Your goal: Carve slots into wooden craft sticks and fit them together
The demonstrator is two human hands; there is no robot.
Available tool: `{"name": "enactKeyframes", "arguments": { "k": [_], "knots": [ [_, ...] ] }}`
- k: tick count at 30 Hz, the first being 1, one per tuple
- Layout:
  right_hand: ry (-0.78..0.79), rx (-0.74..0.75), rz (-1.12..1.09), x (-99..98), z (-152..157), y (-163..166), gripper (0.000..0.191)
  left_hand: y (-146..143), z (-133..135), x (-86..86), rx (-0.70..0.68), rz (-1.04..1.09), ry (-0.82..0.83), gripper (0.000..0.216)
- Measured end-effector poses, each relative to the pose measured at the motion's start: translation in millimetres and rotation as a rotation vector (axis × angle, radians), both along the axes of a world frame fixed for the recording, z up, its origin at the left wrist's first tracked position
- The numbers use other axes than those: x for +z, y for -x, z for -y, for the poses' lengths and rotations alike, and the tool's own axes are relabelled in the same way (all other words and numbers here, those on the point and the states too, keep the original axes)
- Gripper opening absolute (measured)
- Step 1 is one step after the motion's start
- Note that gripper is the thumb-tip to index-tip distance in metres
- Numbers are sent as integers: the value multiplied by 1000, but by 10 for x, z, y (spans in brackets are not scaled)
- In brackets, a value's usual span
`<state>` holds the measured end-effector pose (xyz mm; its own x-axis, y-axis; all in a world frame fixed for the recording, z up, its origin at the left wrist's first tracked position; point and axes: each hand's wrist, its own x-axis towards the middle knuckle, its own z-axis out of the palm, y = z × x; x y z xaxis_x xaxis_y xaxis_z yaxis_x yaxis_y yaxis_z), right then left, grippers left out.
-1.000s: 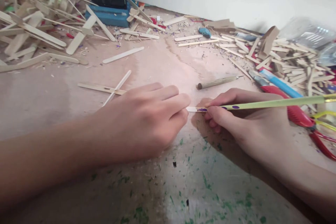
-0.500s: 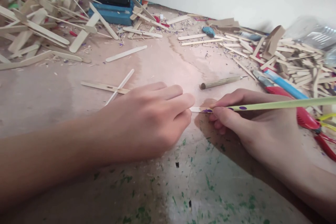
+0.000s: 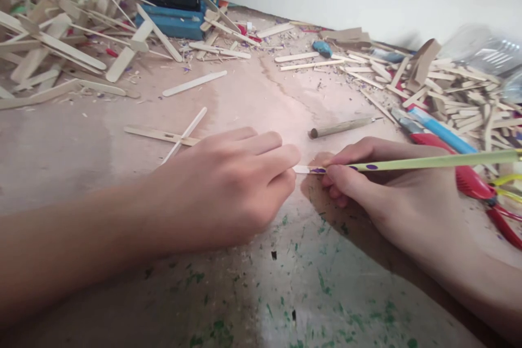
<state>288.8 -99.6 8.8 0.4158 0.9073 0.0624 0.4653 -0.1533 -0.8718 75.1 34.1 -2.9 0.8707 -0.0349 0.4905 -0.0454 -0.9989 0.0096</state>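
Observation:
My right hand (image 3: 367, 185) is closed round a pale green pencil (image 3: 432, 162) with purple spots, thumb and fingers pinching it near its left end. That end meets a short pale strip (image 3: 302, 169), which looks like the end of a craft stick poking out from under my left fingers. My left hand (image 3: 244, 179) is curled palm-down on the table, its fingertips mostly hidden. Just behind it, a slotted craft stick (image 3: 150, 133) lies crossed by a thin white stick (image 3: 191, 129). A wooden-handled tool with a thin metal point (image 3: 342, 128) rests beyond my right hand.
Craft sticks heap up at the back left (image 3: 53, 38), and cut pieces (image 3: 468, 98) pile at the right. A blue block (image 3: 171, 22) holds a dark upright panel. Red-handled pliers (image 3: 477, 185) and a red-and-blue cutter (image 3: 442, 130) lie right. One loose stick (image 3: 194, 83) lies mid-table.
The whole view has shifted very slightly. Both hands, the pencil and the pale strip keep the same places relative to each other.

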Motion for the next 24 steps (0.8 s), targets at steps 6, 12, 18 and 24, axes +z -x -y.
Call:
{"name": "enactKeyframes", "arguments": {
  "k": [6, 12, 18, 24],
  "knots": [
    [-11, 2, 24, 2, 0, 12, 13, 5, 12, 14, -9, -24, 5, 32],
    [-19, 15, 2, 7, 0, 18, 14, 7, 21, -21, 4, -15, 6, 31],
    [49, 15, 23, 69, -35, 14, 15, 7, 23, -35, 11, -3, -1, 33],
    [28, 8, 35, 79, -35, 14, 11, 18, 18, -21, 22, -15, -5, 33]
  ]
}}
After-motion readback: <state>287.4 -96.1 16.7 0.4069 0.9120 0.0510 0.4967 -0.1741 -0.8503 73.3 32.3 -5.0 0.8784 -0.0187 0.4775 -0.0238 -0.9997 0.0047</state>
